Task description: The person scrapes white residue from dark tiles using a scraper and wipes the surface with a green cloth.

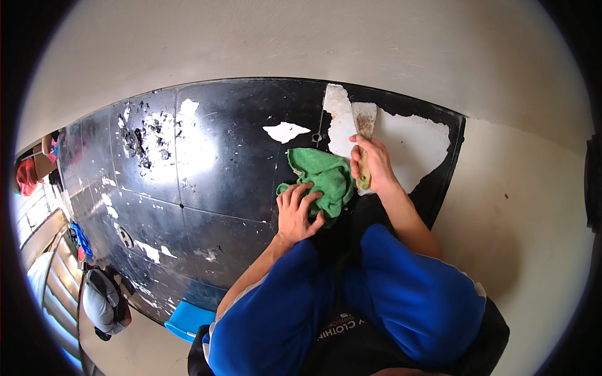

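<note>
My right hand (376,164) is wrapped round the yellowish handle of a putty knife (364,120). Its flat, rust-stained blade points away from me and lies over a white patch (414,141) where the black coating is gone. To the left, my left hand (297,216) rests on a crumpled green cloth (326,175), its bent fingers pressed into the fabric and its thumb apart. The cloth lies on the black surface (238,169), just left of the putty knife.
Ragged white bare spots, such as one patch (285,131), and dark flakes (147,144) mark the black surface. A pale wall (263,37) runs along its far edge. At lower left are a blue chair (191,321) and another person (103,301). My knees are close to my hands.
</note>
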Available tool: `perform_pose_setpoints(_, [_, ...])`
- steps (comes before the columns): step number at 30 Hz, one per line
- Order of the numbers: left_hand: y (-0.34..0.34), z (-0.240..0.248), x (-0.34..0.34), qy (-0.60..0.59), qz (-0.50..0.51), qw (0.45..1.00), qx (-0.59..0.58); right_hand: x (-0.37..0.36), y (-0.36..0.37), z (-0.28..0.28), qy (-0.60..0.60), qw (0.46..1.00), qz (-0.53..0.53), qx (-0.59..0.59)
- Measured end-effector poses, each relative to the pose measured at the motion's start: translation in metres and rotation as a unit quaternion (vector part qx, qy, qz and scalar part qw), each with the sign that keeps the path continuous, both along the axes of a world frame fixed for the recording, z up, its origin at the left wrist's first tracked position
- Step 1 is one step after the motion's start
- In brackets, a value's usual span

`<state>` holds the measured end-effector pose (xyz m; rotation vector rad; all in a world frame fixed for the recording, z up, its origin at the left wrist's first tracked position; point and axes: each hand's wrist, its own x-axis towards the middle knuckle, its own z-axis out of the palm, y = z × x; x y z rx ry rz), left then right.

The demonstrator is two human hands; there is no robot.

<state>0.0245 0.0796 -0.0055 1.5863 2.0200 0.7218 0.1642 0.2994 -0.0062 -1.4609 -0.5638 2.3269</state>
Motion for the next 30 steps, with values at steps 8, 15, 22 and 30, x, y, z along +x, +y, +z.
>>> perform_pose_setpoints(8, [0.003,0.001,-0.003,-0.001,-0.005,1.000,0.009,-0.004,0.011,0.002,0.006,1.000,0.002,-0.014])
perform_pose_setpoints(15, [0.002,-0.001,-0.001,0.004,-0.013,1.000,0.001,-0.011,0.009,0.011,-0.023,1.000,-0.011,-0.010])
perform_pose_setpoints(22, [0.004,-0.003,-0.003,0.000,-0.006,1.000,0.011,-0.015,0.015,0.010,-0.027,1.000,0.005,0.004])
perform_pose_setpoints(30, [0.003,-0.001,0.000,-0.003,-0.005,1.000,0.010,-0.006,0.014,0.004,-0.020,1.000,0.006,-0.017])
